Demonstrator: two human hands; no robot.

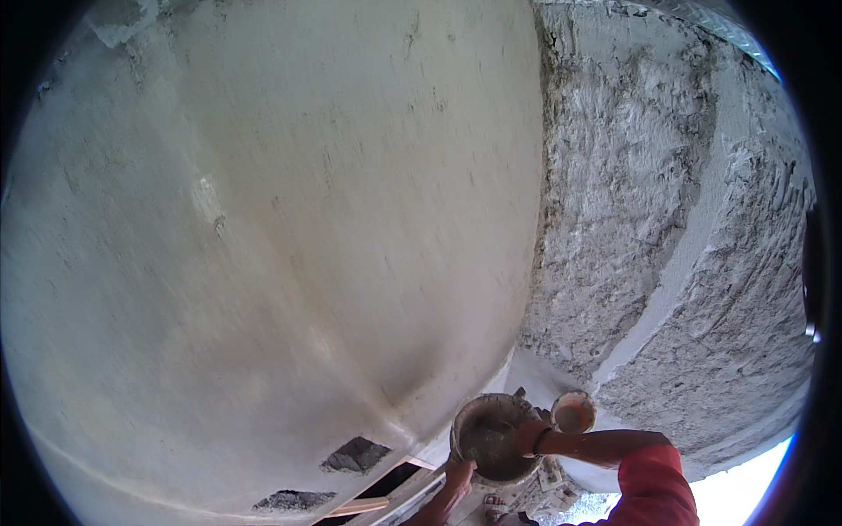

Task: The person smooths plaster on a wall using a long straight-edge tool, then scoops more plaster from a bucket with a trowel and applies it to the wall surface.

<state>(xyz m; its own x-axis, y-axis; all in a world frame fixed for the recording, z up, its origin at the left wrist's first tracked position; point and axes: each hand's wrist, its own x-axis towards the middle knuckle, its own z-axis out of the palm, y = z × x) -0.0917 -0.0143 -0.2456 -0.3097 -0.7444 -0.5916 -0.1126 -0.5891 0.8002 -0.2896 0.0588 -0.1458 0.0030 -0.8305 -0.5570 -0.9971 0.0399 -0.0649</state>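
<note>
A round, mortar-crusted basin [465,419] with wet grey mix inside stands low in the head view. My left hand [460,473] is closed on the near left part of its rim. From the right, my right hand [530,437] reaches over the rim into the basin, a dark band round its wrist. The fingers of that hand look curled, and whatever they hold is hidden. Just right of the basin sits a smaller bucket [574,413] with a pale rim and a reddish-brown inside.
A smooth, pale plastered wall [351,193] fills the left and middle. Rough grey mortar [614,175] covers the right wall, crossed by a smoother strip [671,280]. Two dark rough patches, one of them here [355,455], and wooden boards [360,506] lie low at the left.
</note>
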